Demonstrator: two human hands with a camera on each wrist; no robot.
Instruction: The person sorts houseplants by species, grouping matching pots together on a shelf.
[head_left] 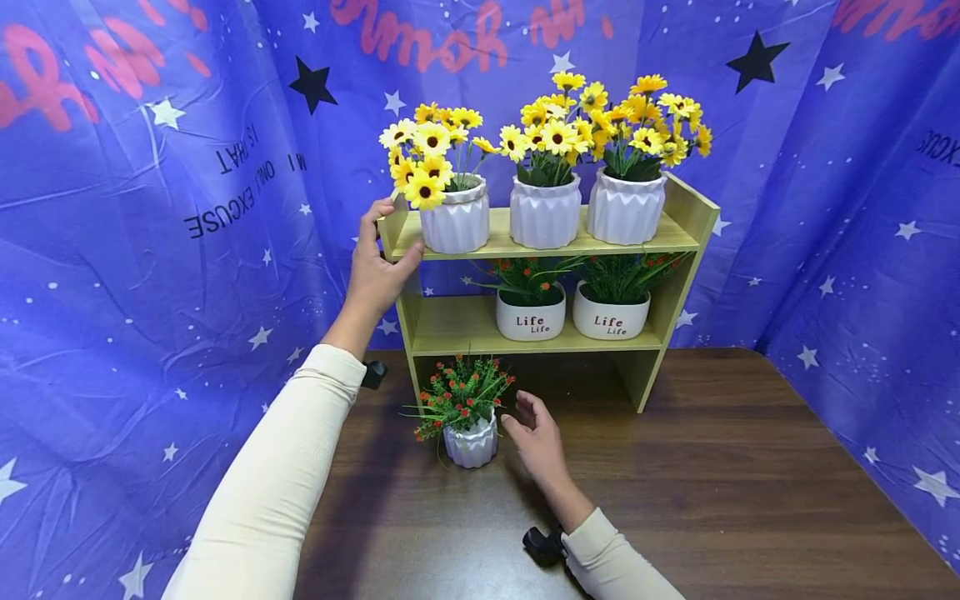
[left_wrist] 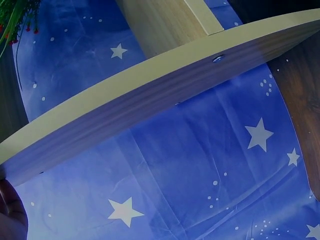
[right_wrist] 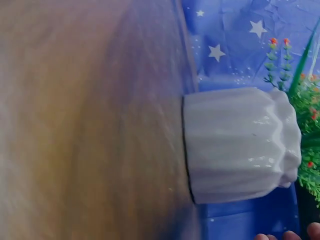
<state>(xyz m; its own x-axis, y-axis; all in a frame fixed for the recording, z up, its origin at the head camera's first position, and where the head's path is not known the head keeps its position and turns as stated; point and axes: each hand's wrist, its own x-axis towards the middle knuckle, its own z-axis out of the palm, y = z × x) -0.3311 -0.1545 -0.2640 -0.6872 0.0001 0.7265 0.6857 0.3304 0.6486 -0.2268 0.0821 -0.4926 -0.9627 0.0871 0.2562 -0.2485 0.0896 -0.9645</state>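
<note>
My left hand [head_left: 377,271] holds the upper left corner of a light wooden shelf [head_left: 457,325], thumb at the front edge and fingers at the side panel. In the left wrist view, part of that hand [left_wrist: 11,212] shows by the side panel [left_wrist: 125,82]. On the table, in front of the shelf's left end, stands a white ridged flowerpot [head_left: 471,442] with a red-flowered plant [head_left: 465,392]. Just right of this pot, apart from it, my right hand [head_left: 542,442] has its fingers loosely bent around nothing. The flowerpot [right_wrist: 240,145] appears sideways in the right wrist view.
White pots with yellow flowers [head_left: 546,215] line the top shelf. Two oval "Life" planters [head_left: 530,317] with green plants sit on the middle board, towards the right. Blue starry cloth [head_left: 247,208] hangs behind and beside the brown wooden table [head_left: 720,483].
</note>
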